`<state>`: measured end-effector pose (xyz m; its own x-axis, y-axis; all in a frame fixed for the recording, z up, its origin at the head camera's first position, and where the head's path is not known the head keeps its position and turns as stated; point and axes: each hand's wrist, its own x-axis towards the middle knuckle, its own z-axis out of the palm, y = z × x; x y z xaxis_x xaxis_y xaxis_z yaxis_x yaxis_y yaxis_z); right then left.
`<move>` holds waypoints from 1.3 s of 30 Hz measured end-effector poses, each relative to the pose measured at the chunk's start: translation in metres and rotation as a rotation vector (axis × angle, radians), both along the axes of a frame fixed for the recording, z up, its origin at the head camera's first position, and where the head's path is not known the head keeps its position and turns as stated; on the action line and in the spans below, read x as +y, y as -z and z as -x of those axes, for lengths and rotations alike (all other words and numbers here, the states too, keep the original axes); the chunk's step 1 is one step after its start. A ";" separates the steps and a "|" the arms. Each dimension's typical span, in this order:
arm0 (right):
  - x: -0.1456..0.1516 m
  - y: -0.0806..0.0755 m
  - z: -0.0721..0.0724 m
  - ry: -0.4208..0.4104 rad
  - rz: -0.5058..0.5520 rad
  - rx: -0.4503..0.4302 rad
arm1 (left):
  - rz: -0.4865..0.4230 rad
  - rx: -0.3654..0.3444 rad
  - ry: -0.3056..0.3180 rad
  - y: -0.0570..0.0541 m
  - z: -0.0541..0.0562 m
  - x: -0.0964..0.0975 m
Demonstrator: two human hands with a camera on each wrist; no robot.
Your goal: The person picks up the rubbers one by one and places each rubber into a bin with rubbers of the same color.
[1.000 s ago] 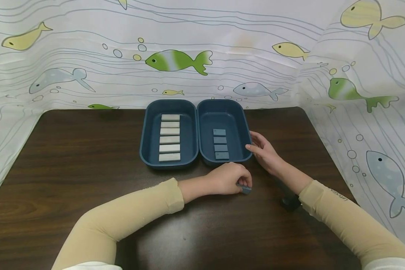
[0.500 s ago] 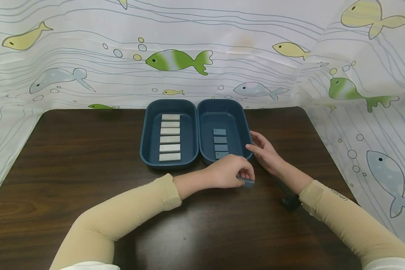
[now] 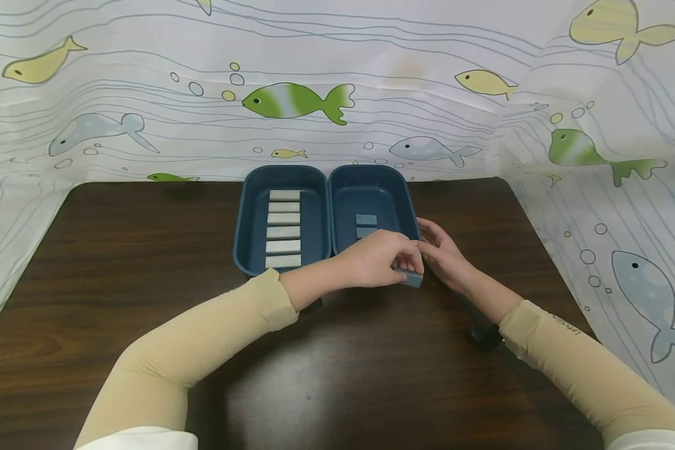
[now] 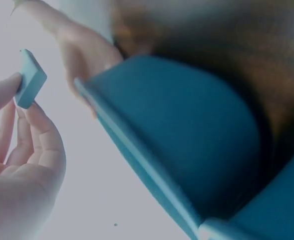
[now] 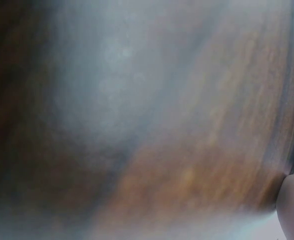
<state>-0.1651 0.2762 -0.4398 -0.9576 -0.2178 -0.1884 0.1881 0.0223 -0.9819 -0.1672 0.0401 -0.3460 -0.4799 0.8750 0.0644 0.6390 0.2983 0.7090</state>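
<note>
My left hand point(image 3: 374, 259) pinches a small blue rectangular block point(image 3: 411, 279) between thumb and fingers, above the near edge of the right blue tray point(image 3: 371, 199). In the left wrist view, the block point(image 4: 32, 80) sits tilted at the fingertips. My right hand point(image 3: 447, 259) holds that tray's right side, its thumb at the rim and its fingers along the outer wall. Two blue blocks point(image 3: 366, 220) show inside the tray; my left hand hides its near part. The right wrist view catches only a bit of a finger point(image 5: 292, 202) beside the tray's edge.
A matching left tray point(image 3: 253, 219) adjoins it and holds a column of several white blocks point(image 3: 284, 219). Both stand on a dark wooden table point(image 3: 146, 269), near a fish-patterned sheet point(image 3: 174, 56) at the back and sides. A dark object point(image 3: 484, 337) lies under the right wrist.
My left hand has lifted the blue block and carried it away from me, toward the right tray, covering the nearer blue blocks. The right hand stays at the tray's side.
</note>
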 end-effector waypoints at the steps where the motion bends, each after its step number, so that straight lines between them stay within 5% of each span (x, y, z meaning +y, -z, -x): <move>1: 0.000 0.000 0.000 0.000 0.008 0.002 | -0.003 0.005 -0.006 -0.003 0.002 -0.001; 13: 0.000 -0.001 0.001 0.010 0.020 -0.011 | 0.010 0.054 -0.100 -0.022 0.033 -0.011; 39: 0.001 -0.003 0.001 0.021 -0.030 -0.058 | 0.009 -0.019 -0.246 -0.031 0.088 -0.015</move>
<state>-0.1662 0.2767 -0.4368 -0.9490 -0.1916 -0.2503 0.2459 0.0472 -0.9682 -0.2555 0.0250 -0.3154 -0.6793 0.7324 0.0458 0.5329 0.4494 0.7169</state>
